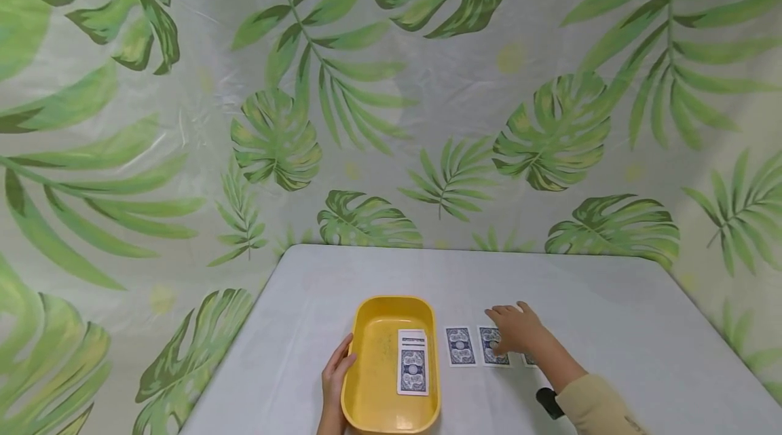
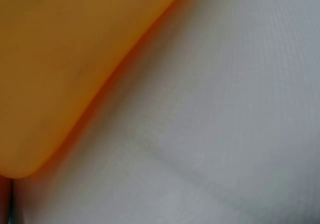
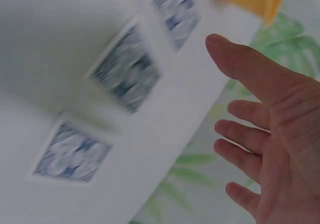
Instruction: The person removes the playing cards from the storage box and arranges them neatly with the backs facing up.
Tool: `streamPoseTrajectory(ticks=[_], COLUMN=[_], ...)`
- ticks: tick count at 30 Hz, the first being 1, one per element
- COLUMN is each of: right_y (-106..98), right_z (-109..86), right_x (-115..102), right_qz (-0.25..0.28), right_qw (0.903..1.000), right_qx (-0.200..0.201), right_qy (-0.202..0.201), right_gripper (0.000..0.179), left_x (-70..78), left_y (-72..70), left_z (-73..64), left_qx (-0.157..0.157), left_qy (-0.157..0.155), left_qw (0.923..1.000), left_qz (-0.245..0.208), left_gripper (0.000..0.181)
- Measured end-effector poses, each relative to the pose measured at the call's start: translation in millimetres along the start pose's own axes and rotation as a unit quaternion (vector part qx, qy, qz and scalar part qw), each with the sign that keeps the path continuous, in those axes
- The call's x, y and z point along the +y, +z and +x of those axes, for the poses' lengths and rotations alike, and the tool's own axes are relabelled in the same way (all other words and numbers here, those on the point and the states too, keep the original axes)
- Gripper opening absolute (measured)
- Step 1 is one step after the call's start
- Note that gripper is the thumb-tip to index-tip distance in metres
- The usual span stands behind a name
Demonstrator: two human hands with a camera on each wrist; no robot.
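A yellow plastic tray (image 1: 391,414) stands on the table, its left side gripped by my left hand (image 1: 334,381). Inside it, towards the right wall, several playing cards (image 1: 413,374) lie overlapped with blue-patterned backs up. To the tray's right, three more cards lie face down in a row: a left card (image 1: 460,347), a middle card (image 1: 489,336) and a right card (image 3: 72,153). My right hand (image 1: 519,330) hovers over the middle and right cards with fingers spread and nothing held. The left wrist view shows only the tray's outer wall (image 2: 65,58) and cloth.
A white cloth (image 1: 550,286) covers the table. Behind its far edge hangs a leaf-printed curtain (image 1: 452,102), which also runs down both sides. A black wrist strap (image 1: 550,403) sits by the right sleeve (image 1: 595,404).
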State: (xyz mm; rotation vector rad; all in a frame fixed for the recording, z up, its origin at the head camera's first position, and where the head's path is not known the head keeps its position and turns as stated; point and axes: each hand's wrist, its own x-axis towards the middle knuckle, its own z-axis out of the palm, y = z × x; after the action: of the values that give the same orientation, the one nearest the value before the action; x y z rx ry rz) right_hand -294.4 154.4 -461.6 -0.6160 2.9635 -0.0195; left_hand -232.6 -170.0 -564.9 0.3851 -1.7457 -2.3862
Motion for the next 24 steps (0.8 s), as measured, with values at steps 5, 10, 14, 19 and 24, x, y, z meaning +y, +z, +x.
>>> streamPoseTrajectory(ticks=[5, 10, 14, 19, 24], right_y=[-17.6, -26.1, -23.5, -9.9, 9.5], right_z=[4.7, 6.0, 7.2, 12.5, 21.0], right_x=[-41.4, -76.4, -98.0, -116.0, -125.4], right_qz=[0.012, 0.013, 0.017, 0.016, -0.025], right_qw=[0.9995, 0.9979, 0.9965, 0.9957, 0.9948], right_qx=[0.024, 0.049, 0.058, 0.043, 0.026], right_qy=[-0.018, -0.04, -0.058, -0.081, -0.095], right_gripper=[0.071, 0.073, 0.075, 0.08, 0.084], left_x=[1.8, 2.9, 3.1, 1.7, 0.0], left_y=[0.9, 0.1, -0.2, -0.7, -0.5], left_z=[-0.3, 0.6, 0.9, 1.7, 3.9], left_qx=[0.001, 0.0, -0.001, -0.001, 0.003], left_qy=[-0.006, -0.013, -0.01, -0.008, -0.011], left_qw=[1.0, 0.9999, 0.9998, 0.9999, 0.9998], left_qz=[0.003, -0.01, -0.018, -0.01, -0.017], left_gripper=[0.045, 0.045, 0.046, 0.045, 0.045])
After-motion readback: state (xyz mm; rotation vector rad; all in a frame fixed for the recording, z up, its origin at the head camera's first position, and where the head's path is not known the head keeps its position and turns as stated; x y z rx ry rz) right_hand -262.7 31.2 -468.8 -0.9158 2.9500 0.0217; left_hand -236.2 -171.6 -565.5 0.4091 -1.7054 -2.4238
